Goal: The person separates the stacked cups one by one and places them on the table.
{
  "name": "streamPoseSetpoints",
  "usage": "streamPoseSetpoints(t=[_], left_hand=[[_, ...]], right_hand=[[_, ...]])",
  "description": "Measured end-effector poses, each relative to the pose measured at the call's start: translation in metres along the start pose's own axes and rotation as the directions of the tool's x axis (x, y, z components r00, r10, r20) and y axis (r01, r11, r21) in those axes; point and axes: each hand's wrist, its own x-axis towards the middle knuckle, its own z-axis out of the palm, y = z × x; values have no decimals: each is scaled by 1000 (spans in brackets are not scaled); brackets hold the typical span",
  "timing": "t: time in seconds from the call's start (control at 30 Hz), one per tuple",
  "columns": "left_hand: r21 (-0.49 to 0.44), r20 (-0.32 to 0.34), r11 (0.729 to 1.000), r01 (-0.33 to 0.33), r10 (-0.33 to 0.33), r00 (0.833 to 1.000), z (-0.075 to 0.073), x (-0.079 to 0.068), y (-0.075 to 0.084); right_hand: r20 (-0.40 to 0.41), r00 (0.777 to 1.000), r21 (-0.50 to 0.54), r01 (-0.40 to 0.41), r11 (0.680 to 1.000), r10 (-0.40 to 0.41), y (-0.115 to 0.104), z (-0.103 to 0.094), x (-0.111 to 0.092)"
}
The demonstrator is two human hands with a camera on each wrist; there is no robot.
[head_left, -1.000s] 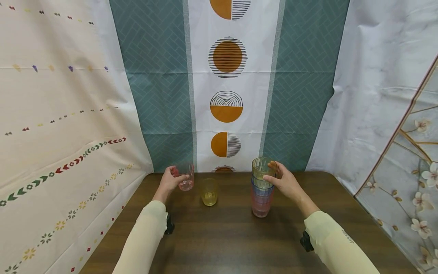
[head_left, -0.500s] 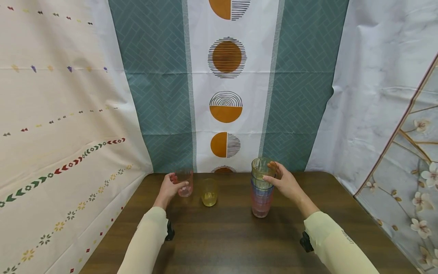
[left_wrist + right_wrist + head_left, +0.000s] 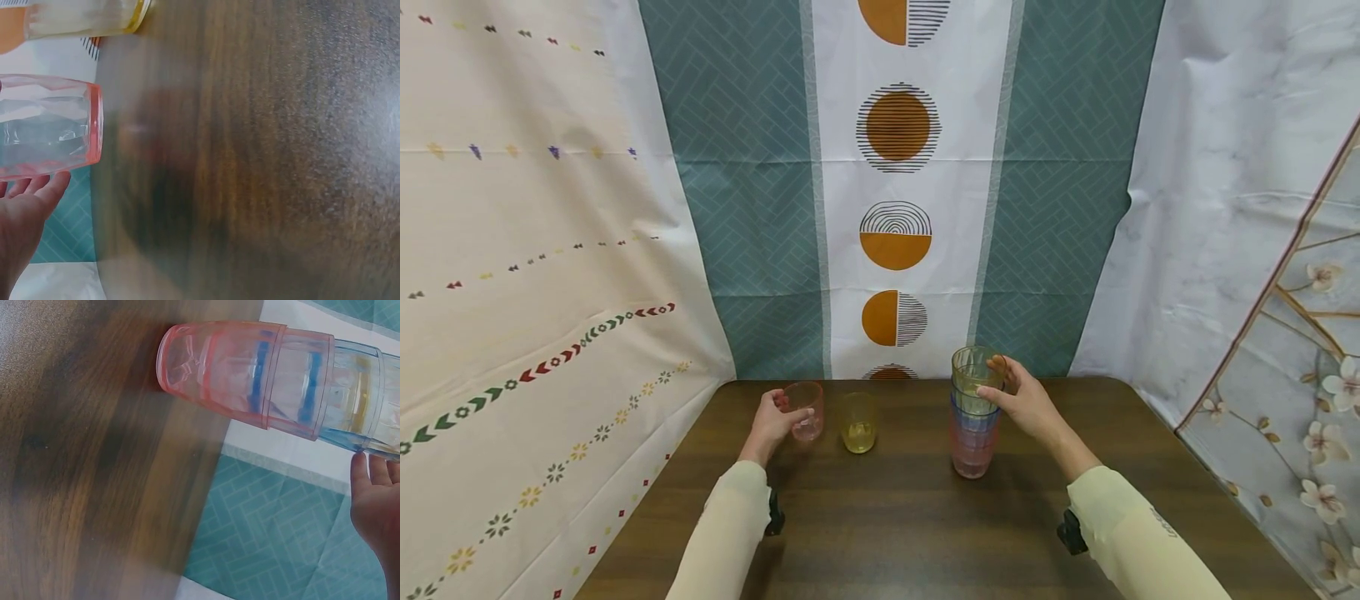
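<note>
My left hand (image 3: 772,422) grips a clear pink cup (image 3: 808,408) between thumb and fingers at the table's far left. The left wrist view shows that pink cup (image 3: 50,128) upright with its thick pink base; whether it touches the table I cannot tell. Just right of it stands a clear yellow cup (image 3: 858,425). Farther right, my right hand (image 3: 1021,400) holds the upper part of a stack of nested cups (image 3: 974,442). Pink cups (image 3: 237,375) form the lower part, a blue cup (image 3: 347,394) sits above, and yellow is at the top. The stack stands upright.
The dark wooden table (image 3: 865,533) has its rear edge close behind the cups. A patterned teal and white cloth (image 3: 760,225) hangs at the back. Other cloths hang along the left (image 3: 550,333) and right sides.
My left hand has lowered the pink cup toward the table, left of the yellow cup. The right hand and the stack have stayed in place.
</note>
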Motion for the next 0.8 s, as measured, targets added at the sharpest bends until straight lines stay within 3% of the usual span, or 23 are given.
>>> streamPoseSetpoints(t=[0.53,0.8], left_hand=[[-2,47,999,45,-45,998,8,-5,-8],[-31,40,999,22,-21,999,11,-5,-12]], right_hand=[[5,1000,19,18,1000,-19,-1,0,-1],[4,1000,33,29,999,-29,30,-3,14]])
